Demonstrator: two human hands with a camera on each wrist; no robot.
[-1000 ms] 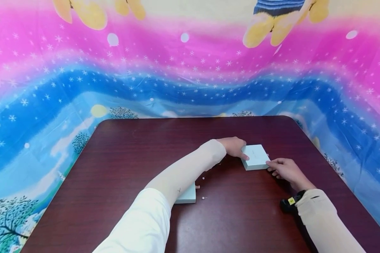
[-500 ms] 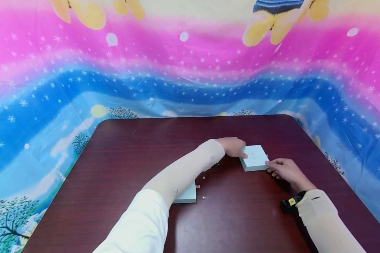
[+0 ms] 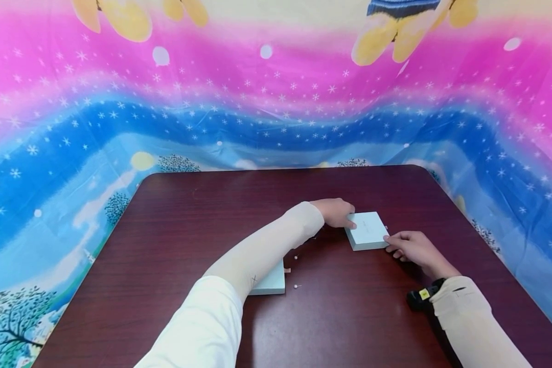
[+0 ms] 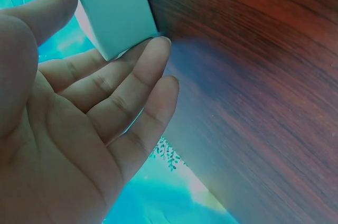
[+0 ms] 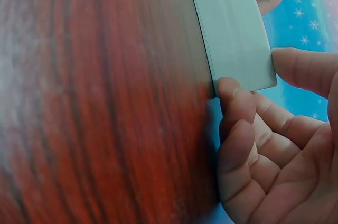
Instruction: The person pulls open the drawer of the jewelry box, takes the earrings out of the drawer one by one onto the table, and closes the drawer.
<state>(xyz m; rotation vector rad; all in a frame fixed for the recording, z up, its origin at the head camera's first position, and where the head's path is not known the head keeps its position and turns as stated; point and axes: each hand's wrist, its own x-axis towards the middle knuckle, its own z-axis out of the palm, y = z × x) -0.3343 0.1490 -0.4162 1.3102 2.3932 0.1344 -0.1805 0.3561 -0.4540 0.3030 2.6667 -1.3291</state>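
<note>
A flat pale mint box (image 3: 368, 231) lies on the table, right of the middle, with small faint print on its lid. At its far left corner my left hand (image 3: 335, 212) grips it; in the left wrist view, the thumb touches the top edge and the fingers (image 4: 142, 63) curl below the corner. My right hand (image 3: 413, 249) pinches the near right corner, its thumb (image 5: 296, 68) on the top edge and fingertips low on the side. A tiny tab pokes out at the box's right side. Both hands hold this one box.
A second pale mint box (image 3: 272, 283), partly hidden beneath my left forearm, has a small pinkish tab (image 3: 287, 270). Beside it lie two tiny pearl-like beads, the nearer one (image 3: 296, 286) on a thin stem. A patterned cloth (image 3: 276, 117) hangs behind the dark wooden table (image 3: 202, 204).
The held box has shifted slightly left and a little nearer, with both hands keeping hold of it. The second box and the beads have stayed in place.
</note>
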